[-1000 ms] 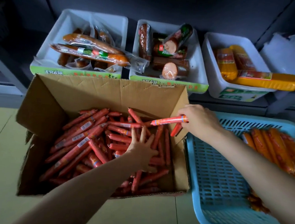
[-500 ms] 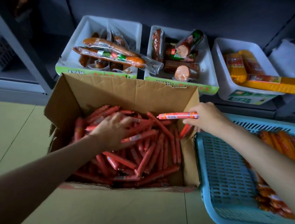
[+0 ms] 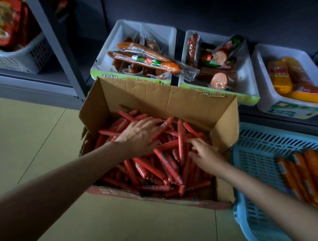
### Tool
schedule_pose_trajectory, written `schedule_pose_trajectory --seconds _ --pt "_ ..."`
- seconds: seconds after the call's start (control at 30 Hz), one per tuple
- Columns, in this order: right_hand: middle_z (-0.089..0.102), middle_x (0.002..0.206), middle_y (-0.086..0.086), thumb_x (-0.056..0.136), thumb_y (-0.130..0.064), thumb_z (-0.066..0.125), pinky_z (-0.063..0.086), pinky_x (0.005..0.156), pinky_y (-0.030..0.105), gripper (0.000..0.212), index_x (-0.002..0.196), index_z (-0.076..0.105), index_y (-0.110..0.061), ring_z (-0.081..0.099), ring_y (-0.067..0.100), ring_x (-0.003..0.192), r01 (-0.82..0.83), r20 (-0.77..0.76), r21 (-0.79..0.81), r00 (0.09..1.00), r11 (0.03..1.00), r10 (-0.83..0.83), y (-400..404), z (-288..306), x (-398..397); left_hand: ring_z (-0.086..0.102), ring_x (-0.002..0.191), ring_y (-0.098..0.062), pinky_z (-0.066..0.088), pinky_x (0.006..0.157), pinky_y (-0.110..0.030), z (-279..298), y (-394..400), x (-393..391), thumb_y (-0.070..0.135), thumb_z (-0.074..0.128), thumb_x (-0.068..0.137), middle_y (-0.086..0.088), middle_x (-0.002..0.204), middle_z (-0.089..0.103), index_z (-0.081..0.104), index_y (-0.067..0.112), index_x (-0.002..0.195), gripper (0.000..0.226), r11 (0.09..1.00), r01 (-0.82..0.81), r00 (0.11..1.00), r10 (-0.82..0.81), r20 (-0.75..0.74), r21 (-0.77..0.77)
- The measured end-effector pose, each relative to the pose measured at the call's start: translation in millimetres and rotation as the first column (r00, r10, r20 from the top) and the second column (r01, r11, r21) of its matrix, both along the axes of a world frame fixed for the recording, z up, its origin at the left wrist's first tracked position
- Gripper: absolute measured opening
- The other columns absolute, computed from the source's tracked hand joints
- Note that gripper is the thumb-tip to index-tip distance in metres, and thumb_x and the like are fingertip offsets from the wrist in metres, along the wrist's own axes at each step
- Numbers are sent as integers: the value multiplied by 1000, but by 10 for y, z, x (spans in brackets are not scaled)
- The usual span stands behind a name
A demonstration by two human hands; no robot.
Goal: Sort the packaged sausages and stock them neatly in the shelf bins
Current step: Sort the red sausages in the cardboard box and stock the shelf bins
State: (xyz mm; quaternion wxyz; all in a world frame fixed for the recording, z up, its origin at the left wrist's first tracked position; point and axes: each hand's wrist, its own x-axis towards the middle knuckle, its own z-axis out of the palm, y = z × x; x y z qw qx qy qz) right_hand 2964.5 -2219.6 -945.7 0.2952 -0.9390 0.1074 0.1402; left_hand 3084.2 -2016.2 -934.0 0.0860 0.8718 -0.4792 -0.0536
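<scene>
While your left hand (image 3: 140, 136) lies flat with fingers spread on the thin red plastic-wrapped sausage sticks (image 3: 162, 164), your right hand (image 3: 204, 152), fingers loose and holding nothing, sits nearer the upright-lying stick (image 3: 181, 141) just left of it.

Your floor (image 3: 38, 149) carries the cardboard box (image 3: 161, 99) and, touching it, the blue basket (image 3: 245, 218).

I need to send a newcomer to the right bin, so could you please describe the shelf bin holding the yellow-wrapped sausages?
Start at the open cardboard box of thin red sausages on the floor; three white bins stand in a row on the low shelf behind it. Take the rightmost bin, above the blue basket. Only it holds fat yellow-wrapped sausages; the other two hold brown ones in clear packs.
</scene>
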Motion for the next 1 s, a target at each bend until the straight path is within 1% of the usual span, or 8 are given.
schedule_pose_trajectory --seconds 0.13,0.23,0.37,0.47,0.57,0.73,0.9,1.0 --pt "47 138 15 96 -18 46 40 95 28 49 142 34 -9 49 29 123 364 -194 11 915 931 -355 -235 -239 -6 -7 146 -21 1 116 -49 -162 -490 -301 52 24 96 5 159 -2 8 29 150 61 922 245 969 -245 -39 299" --pt "43 141 16 89 -10 47 40 103 37 57 143 29 -11 44 32 127 432 -279 27 869 902 -408 -203 -513 -101 -17 144 -29 -4 109 -63 -330 -715 -465 53 23 97 4 159 -5 4 35 149 58 820 348 926 -375 -32 455" --pt "20 154 14 87 -18 53 23 114 44 75 149 11 -13 23 35 140 407 -290 -79 864 910 -412 -122 -725 -68 -20 138 -46 -1 102 -73 -449 -888 -517 57 25 95 -1 158 -2 18 36 147 57 830 210 970 -243 -4 517" --pt "20 150 19 88 -27 55 24 112 47 63 142 23 -16 23 42 136 394 -313 -191 844 899 -437 -6 -763 -27 -11 136 -55 13 106 -69 -368 -981 -530 56 27 95 -7 157 -1 24 35 145 54 819 112 993 -110 -38 563" --pt "35 139 22 87 -22 56 34 105 42 51 133 33 -17 38 41 125 348 -262 -260 872 901 -412 0 -751 -31 5 137 -50 27 107 -55 -337 -888 -427 56 31 94 -9 154 5 37 32 140 53 855 31 1000 -27 -16 517" --pt "35 133 23 82 -25 69 40 102 39 66 135 31 -18 41 37 122 318 -312 -319 855 893 -415 -6 -580 14 5 142 -33 12 116 -43 -291 -494 -122 61 34 89 1 148 24 55 27 128 56 877 -14 998 -20 67 480" --pt "41 135 24 85 -29 68 43 94 36 57 131 40 -12 47 38 120 270 -303 -286 885 919 -354 -49 -382 32 54 106 -30 52 79 -35 -251 -60 115 54 38 72 3 107 63 77 24 68 49 978 15 965 -69 255 208" --pt "44 139 15 90 -25 61 40 95 30 47 132 43 -10 46 28 125 209 -283 -241 919 948 -275 -98 -235 76 53 95 -33 54 69 -40 -206 251 289 51 40 72 -7 102 64 75 14 70 51 990 -76 935 30 354 115"
